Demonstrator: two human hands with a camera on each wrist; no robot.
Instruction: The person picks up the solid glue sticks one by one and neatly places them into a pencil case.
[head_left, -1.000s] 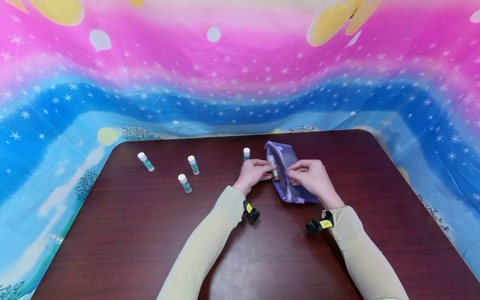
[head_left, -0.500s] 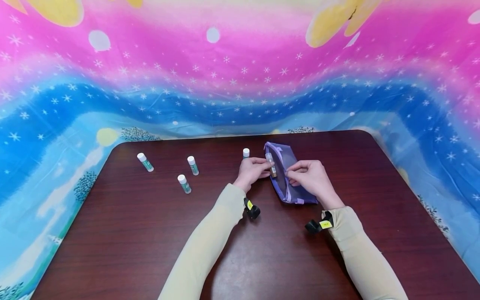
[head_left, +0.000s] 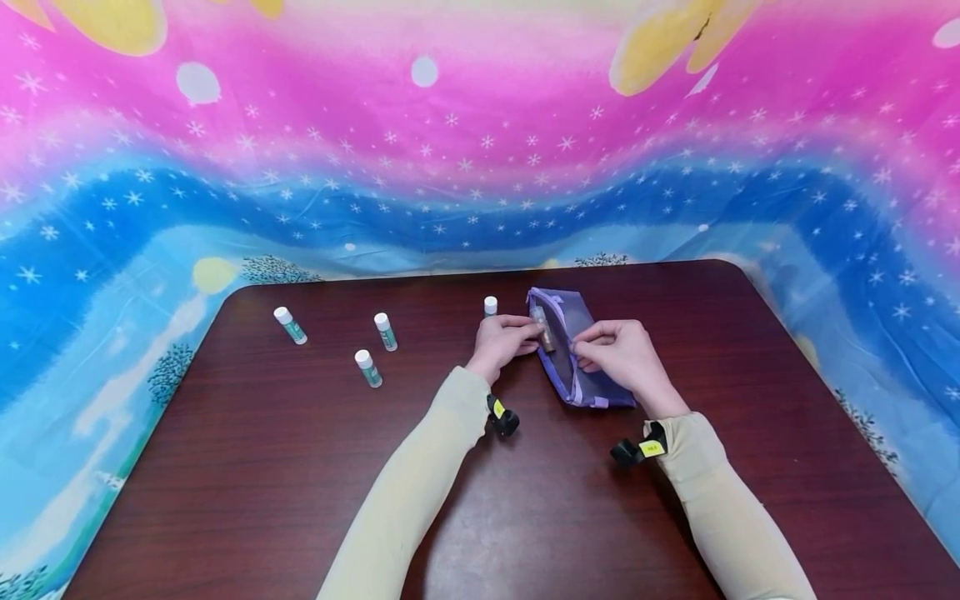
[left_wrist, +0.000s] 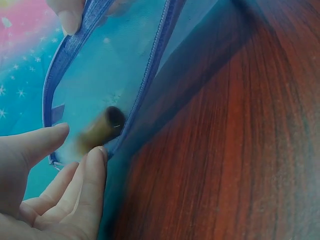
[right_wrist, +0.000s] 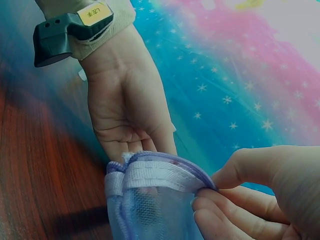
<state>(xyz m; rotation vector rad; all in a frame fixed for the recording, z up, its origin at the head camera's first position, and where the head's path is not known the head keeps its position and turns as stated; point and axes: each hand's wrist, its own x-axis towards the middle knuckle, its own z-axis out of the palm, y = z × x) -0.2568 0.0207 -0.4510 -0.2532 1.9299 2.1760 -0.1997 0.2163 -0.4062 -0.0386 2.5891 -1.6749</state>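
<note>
A purple mesh zip pouch (head_left: pixel 588 367) lies on the table with its mouth spread. My right hand (head_left: pixel 626 354) pinches the near rim between thumb and fingers; the right wrist view shows the thumb (right_wrist: pixel 240 167) on its purple edging. My left hand (head_left: pixel 506 342) is at the opposite rim, fingers (left_wrist: pixel 92 185) extended and thumb apart from them. Just beyond its fingertips a small tube (left_wrist: pixel 102 130), brown at one end and clear at the other, slants inside the pouch mouth, blurred. Behind the left hand stands a white-capped glue stick (head_left: pixel 491 306), its lower part hidden.
Left of the hands, several white-capped green glue sticks stand on the dark wood table (head_left: pixel 300 467), such as the nearest glue stick (head_left: pixel 368 368). A colourful curtain (head_left: pixel 420 192) hangs along the table's far and side edges.
The small tube has sunk lower into the pouch and left the left hand's hold. The left hand has shifted slightly left; the right hand keeps its pinch on the rim.
</note>
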